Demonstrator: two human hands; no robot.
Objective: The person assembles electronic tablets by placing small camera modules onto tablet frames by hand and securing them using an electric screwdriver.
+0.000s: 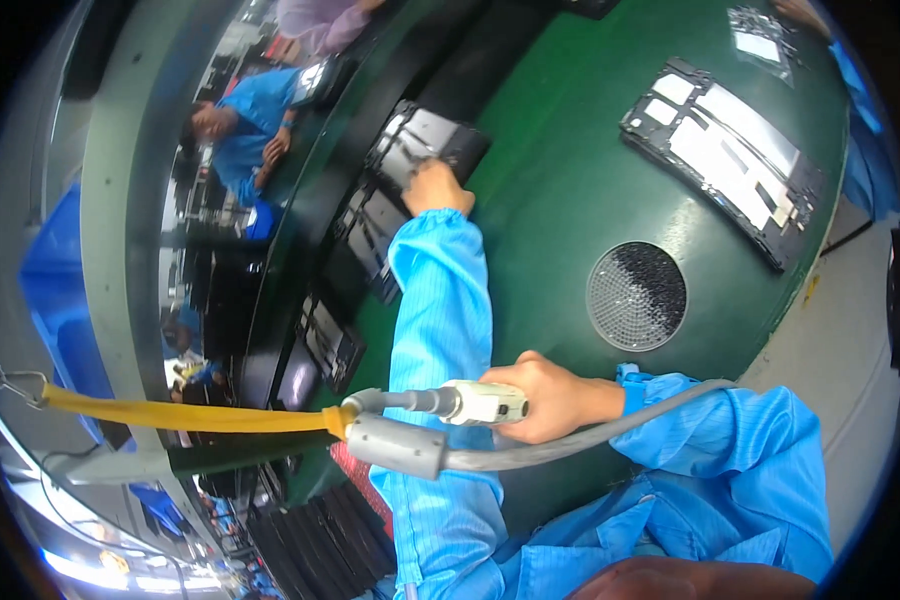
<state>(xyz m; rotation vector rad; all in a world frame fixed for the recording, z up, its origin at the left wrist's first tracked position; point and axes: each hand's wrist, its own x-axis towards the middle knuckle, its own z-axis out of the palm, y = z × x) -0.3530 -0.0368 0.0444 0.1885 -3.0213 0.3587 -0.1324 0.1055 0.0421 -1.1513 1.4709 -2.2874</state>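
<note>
My left hand (436,187) reaches far out in a light blue sleeve and grips the near edge of a dark flat panel (422,138) on the black conveyor belt (315,190). My right hand (550,400) is closed around a white and grey electric screwdriver (470,403), held close to my body above the green table (560,170). The tool points left. A yellow strap (170,414) and a grey cable (570,443) run from it.
A round mesh dish of small dark screws (637,296) sits in the table near my right hand. A long black frame with white parts (722,150) lies further right. More dark panels (370,232) (330,345) lie on the belt. A person in blue (250,120) sits beyond it.
</note>
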